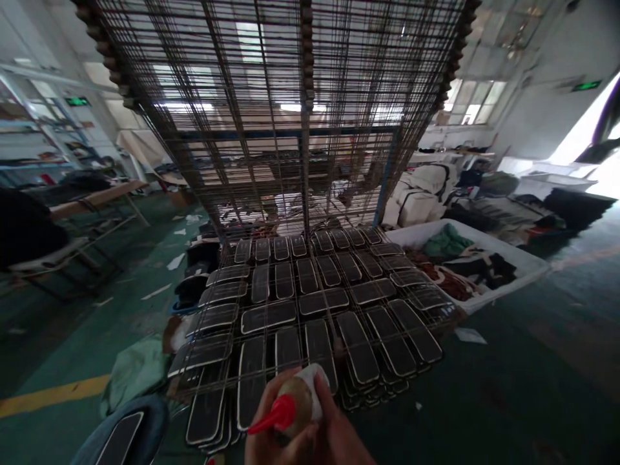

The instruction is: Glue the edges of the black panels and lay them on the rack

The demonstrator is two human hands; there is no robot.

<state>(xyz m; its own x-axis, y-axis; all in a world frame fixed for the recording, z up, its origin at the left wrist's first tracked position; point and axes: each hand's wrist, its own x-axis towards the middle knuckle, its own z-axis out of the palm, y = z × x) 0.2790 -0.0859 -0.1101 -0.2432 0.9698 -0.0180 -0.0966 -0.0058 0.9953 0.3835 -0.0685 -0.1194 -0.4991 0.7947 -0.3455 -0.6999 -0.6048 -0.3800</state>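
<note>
While my left hand (264,439) and right hand (341,433) were both closed around it, one squat, whitish-and-tan bottle (304,397) with a red, tapering plastic nozzle (283,413) sat gripped at the lower middle of my view, nozzle tip pointing left and slightly down. Beyond my grip: many flat, black, round-cornered rectangular panels (268,316) with pale edging, laid in rows on stacked wire racks; above these, further brown metal wire racks (306,58), tilted up. At lower left: one similar single panel (121,439) on a rounded blue surface (152,423), nature unclear; one pale green fabric bundle (138,371), on the floor. At right: one white, open-topped tub (523,278), holding green, brown and black materials.
</note>
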